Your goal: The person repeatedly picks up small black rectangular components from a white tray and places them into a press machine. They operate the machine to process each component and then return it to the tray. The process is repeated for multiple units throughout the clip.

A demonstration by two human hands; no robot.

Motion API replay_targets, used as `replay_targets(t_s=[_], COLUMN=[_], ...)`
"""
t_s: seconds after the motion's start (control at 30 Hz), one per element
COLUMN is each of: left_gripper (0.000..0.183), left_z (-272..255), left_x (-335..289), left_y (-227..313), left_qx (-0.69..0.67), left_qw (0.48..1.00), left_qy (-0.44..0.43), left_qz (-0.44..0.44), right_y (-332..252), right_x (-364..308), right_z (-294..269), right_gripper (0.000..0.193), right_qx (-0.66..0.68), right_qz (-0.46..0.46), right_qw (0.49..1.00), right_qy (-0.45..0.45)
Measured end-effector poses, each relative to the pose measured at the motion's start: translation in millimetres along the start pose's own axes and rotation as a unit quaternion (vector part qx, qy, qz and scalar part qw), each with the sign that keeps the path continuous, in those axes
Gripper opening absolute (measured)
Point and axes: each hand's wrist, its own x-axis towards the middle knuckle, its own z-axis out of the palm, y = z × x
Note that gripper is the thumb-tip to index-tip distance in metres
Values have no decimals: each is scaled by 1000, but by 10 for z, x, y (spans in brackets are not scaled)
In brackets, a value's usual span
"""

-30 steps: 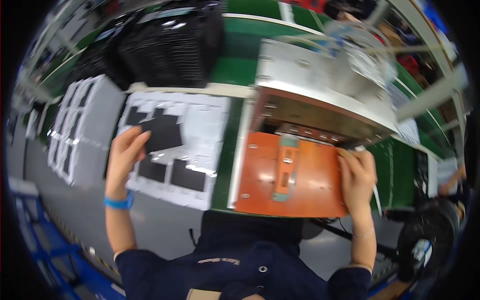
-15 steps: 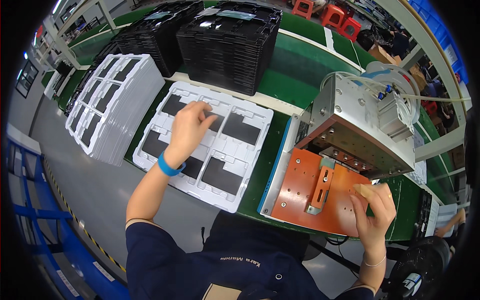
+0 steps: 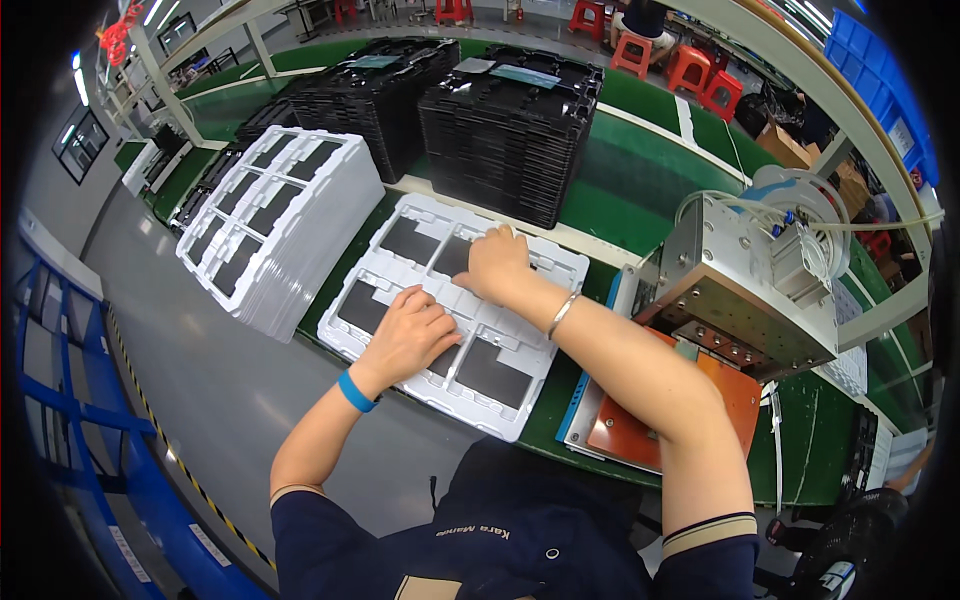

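Both of my hands are over a white moulded plastic tray whose pockets hold thin black sheets. My left hand rests palm down over the tray's middle, its fingers bent but apart, near the black sheet in the lower middle pocket. Farther back, my right hand is curled over the upper middle pocket, with its thumb toward the left. Its fingertips are hidden, so whatever they grip does not show. My right forearm crosses in front of an orange plate beneath a metal press.
Left of the tray stands a tall stack of white trays with black sheets on top. Stacks of black trays rise behind, on the green bench. A black fan is at the lower right, and blue racking at the left.
My right hand has moved left from above the orange plate to the white tray. My left hand has come nearer to me over the tray. The head view has shifted.
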Motion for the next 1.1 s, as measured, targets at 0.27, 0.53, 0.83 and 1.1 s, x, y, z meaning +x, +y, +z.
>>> replay_targets(t_s=[0.27, 0.53, 0.83, 1.1], left_gripper=[23, 28, 24, 37], left_z=[26, -92, 598, -66], left_x=[54, 522, 1175, 1193], left_y=[-10, 210, 443, 1521], left_qx=[53, 35, -50, -172], left_qw=[997, 995, 992, 943], left_qy=[34, 45, 27, 29], left_qz=[41, 85, 111, 283], right_y=[200, 477, 1414, 1436], right_x=[118, -1281, -3338, -3240], right_z=[149, -1232, -1217, -776], right_gripper=[36, 24, 25, 19], right_qx=[210, 265, 550, 152], right_qz=[45, -132, 211, 124], right_qw=[976, 934, 802, 950], right_qy=[42, 200, 96, 244])
